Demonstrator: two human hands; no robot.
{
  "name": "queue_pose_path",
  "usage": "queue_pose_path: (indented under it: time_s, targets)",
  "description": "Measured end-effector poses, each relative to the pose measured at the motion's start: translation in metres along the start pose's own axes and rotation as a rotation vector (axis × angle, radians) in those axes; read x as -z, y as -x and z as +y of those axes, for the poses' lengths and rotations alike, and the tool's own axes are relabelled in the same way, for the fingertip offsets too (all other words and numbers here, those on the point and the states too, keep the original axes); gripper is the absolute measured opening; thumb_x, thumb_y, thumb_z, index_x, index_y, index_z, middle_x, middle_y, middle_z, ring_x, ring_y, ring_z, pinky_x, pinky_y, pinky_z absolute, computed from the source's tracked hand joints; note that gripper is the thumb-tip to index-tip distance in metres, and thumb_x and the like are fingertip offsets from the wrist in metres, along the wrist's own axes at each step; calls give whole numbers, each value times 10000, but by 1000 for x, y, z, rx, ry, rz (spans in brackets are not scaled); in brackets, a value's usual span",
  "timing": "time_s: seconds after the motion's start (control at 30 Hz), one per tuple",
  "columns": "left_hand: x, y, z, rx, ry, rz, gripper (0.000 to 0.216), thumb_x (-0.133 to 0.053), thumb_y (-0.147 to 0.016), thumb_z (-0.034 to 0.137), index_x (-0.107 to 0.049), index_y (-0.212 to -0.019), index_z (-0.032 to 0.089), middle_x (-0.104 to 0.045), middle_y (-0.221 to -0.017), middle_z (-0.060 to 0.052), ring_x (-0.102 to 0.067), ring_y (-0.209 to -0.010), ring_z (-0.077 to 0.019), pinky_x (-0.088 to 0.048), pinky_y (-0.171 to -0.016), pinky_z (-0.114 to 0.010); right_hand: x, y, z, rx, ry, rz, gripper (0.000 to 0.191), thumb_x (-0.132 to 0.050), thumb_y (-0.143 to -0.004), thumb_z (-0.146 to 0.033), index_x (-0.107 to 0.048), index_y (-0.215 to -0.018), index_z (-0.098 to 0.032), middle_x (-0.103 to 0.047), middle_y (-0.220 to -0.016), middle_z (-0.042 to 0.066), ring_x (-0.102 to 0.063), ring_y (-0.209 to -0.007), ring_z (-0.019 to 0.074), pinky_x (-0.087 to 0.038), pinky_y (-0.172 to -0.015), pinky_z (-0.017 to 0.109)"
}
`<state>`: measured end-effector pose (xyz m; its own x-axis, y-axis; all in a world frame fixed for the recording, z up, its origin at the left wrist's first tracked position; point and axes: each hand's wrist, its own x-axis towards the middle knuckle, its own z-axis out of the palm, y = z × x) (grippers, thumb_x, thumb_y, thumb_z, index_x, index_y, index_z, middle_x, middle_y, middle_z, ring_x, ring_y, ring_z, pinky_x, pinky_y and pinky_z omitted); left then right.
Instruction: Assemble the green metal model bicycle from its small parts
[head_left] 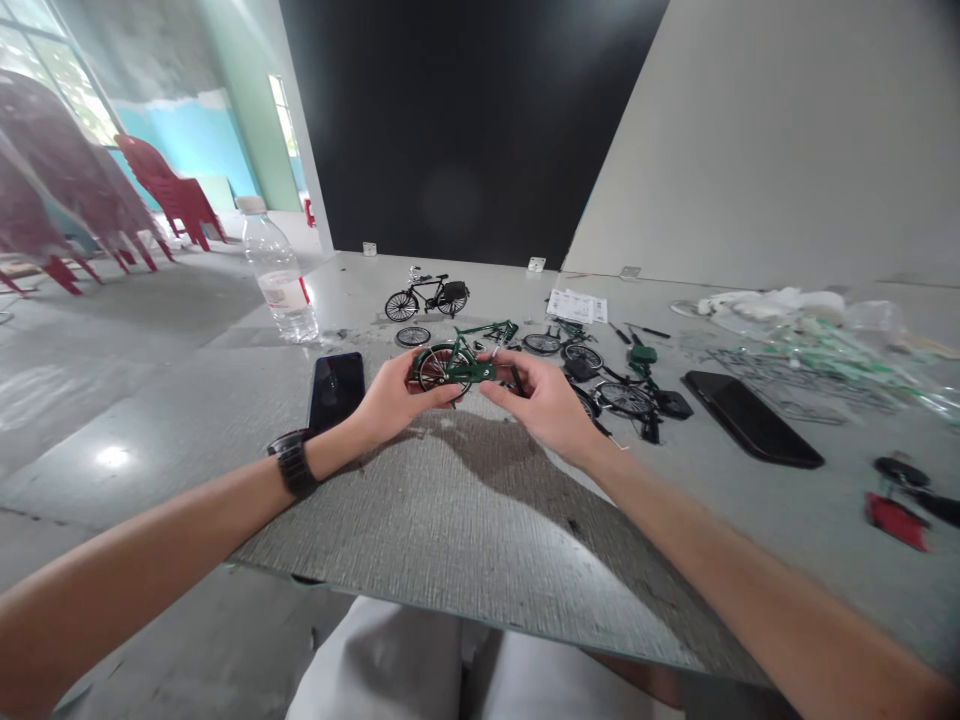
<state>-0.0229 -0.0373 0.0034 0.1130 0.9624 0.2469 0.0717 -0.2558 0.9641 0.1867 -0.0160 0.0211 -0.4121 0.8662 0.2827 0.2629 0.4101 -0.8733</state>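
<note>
A small green model bicycle [481,372] is held up just above the near part of the table, a spoked wheel fitted at its left end. My left hand [396,398] is closed round that wheel and its green mudguard. My right hand [546,402] pinches the frame beside the green chain cover. A short dark piece [517,379] shows by the right fingers; I cannot tell what it is. Behind the hands stands a finished-looking black model bicycle [429,294], with a loose spoked wheel [413,336] lying in front of it.
Loose bicycle parts [626,397] lie right of my right hand, near printed sheets [577,306] and a black tray [752,418]. Plastic wrapping [810,325] is at the far right. A phone [337,388] and water bottle [279,275] stand left; a black panel [465,120] rises behind.
</note>
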Motion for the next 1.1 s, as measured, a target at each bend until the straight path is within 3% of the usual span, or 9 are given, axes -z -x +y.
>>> queue_pose_path:
  time_s: [0.17, 0.3, 0.53, 0.83, 0.97, 1.1]
  targets:
    - [1, 1, -1, 33, 59, -29, 404, -797, -747, 323, -640, -1084, 164, -720, -1057, -90, -704, -893, -205, -615, -794, -369, -2, 1, 1, -15, 16, 7, 406, -703, -850, -452, -667, -1125, -155, -699, -897, 71, -612, -765, 181, -462, -633, 307]
    - [3, 0, -4, 60, 91, -52, 364, -795, -753, 382, -670, -1008, 154, -718, -958, -82, -683, -788, -179, -603, -737, -335, -5, 2, -2, -17, 3, -18, 397, -725, -828, -458, -666, -1092, -169, -708, -916, 72, -604, -737, 169, -460, -621, 301]
    - [3, -1, -5, 74, 145, -102, 317, -810, -734, 341, -703, -946, 131, -705, -853, -69, -659, -741, -170, -575, -718, -323, -6, 5, -7, -16, 43, -15, 399, -582, -928, -523, -686, -1086, -172, -601, -760, 21, -456, -578, 108, -354, -517, 266]
    - [6, 1, -5, 89, 56, -126, 302, -821, -719, 353, -739, -907, 132, -739, -806, -81, -673, -719, -194, -546, -687, -338, -2, 5, -9, 19, 141, -96, 406, -549, -946, -541, -712, -1101, -202, -657, -854, 36, -403, -550, 104, -302, -508, 271]
    - [4, 0, -6, 30, 126, -31, 234, -808, -734, 336, -722, -840, 146, -728, -819, -81, -674, -750, -196, -562, -722, -347, 1, 4, -7, 40, 271, -78, 423, -480, -985, -527, -655, -1194, -204, -659, -916, 67, -504, -641, 149, -390, -569, 290]
    - [7, -4, -7, 25, 225, 176, 247, -823, -716, 323, -692, -835, 151, -720, -860, -69, -678, -791, -185, -574, -762, -337, -3, 6, -3, 239, 472, -191, 330, -380, -1046, -368, -646, -1098, -181, -619, -1046, 115, -577, -876, 204, -481, -771, 350]
